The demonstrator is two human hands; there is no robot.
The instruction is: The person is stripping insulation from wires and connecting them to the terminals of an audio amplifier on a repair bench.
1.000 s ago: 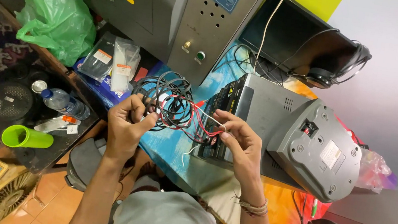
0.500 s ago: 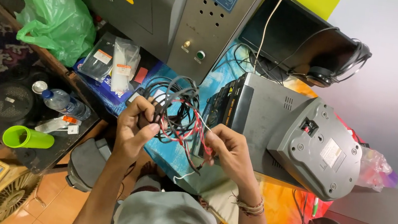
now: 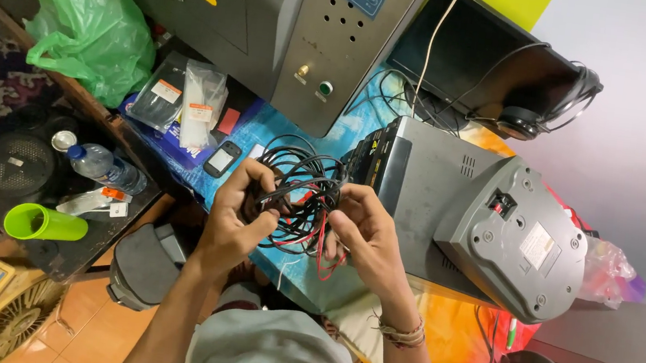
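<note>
A tangled bundle of black and red wires (image 3: 303, 195) hangs between both hands over the blue table edge. My left hand (image 3: 235, 216) grips the left side of the bundle, fingers curled around several black loops. My right hand (image 3: 364, 234) pinches the right side of the tangle, close to the left hand, with red strands trailing below it. A thread bracelet sits on the right wrist.
A grey device with a round base (image 3: 490, 227) lies right of the hands. Behind stand a metal cabinet (image 3: 308, 32) and a dark monitor (image 3: 476, 69). At left are plastic bags of parts (image 3: 185, 103), a phone (image 3: 221, 158), a water bottle (image 3: 104, 169), a green cup (image 3: 45, 223) and a green bag (image 3: 84, 17).
My right hand has moved left toward the left hand, bringing the stretched-out wires together into a tighter bundle. Both hands now sit close around the tangle.
</note>
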